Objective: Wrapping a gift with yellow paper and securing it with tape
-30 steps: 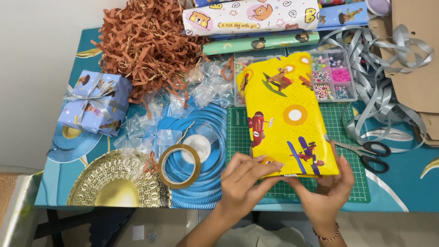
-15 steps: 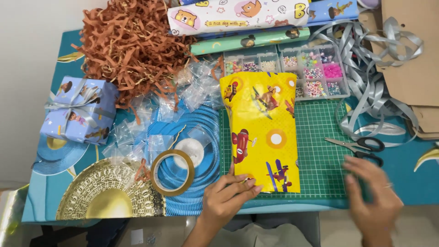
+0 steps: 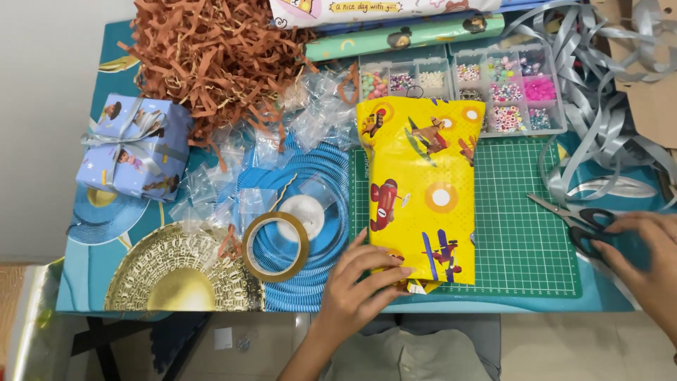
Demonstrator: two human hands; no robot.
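From my seat I see the yellow wrapped parcel (image 3: 422, 194) lying flat on the green cutting mat (image 3: 525, 233), long side running away from me, its far end just overlapping the clear bead organiser (image 3: 462, 85). Its paper is bright yellow, printed with red and blue cartoon planes, flying figures and orange-and-white roundels; the near end is not closed neatly, and small folded flaps of paper poke out at the bottom edge. My left hand (image 3: 363, 282) rests on the near left corner of the parcel, fingers curled over the fold and pressing it down, thumb up against the parcel's side. My right hand (image 3: 645, 257) is well off to the right at the black-handled scissors (image 3: 578, 219), fingers lying over the handle loops; I cannot tell whether they have closed around them. A roll of brown tape (image 3: 276, 247) sits just left of the mat, near the left hand. Compared with half a second ago, the right hand has travelled further right and up, from the mat's near right corner onto the scissor handles, and is sharper now. The parcel has kept its place on the mat under the left hand, while a second ago both hands held its near end together.
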